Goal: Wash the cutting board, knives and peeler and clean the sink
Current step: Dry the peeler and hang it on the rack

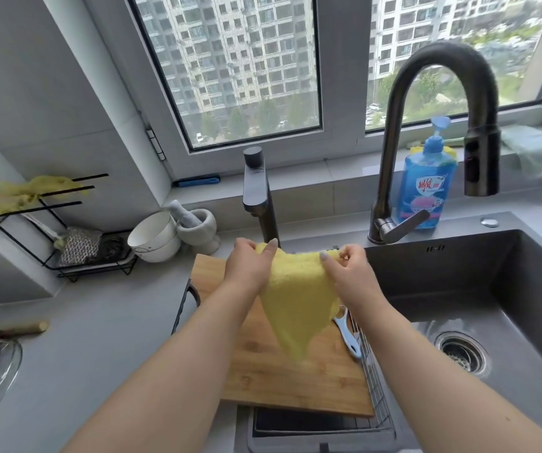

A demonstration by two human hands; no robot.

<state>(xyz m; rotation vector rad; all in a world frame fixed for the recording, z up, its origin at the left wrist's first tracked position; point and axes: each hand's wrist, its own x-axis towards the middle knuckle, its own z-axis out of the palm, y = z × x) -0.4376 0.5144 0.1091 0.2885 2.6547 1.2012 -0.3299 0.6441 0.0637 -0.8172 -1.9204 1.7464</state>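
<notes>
over board (pixel 282 374), both hands pinch yellow cloth (pixel 295 299).

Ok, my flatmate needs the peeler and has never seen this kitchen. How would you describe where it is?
Find the dark sink under the window. On its left side a wooden cutting board lies over a wire rack. The peeler lies along the board's right edge, by the rack: small, pale blue and white, partly under the hanging yellow cloth.
</notes>
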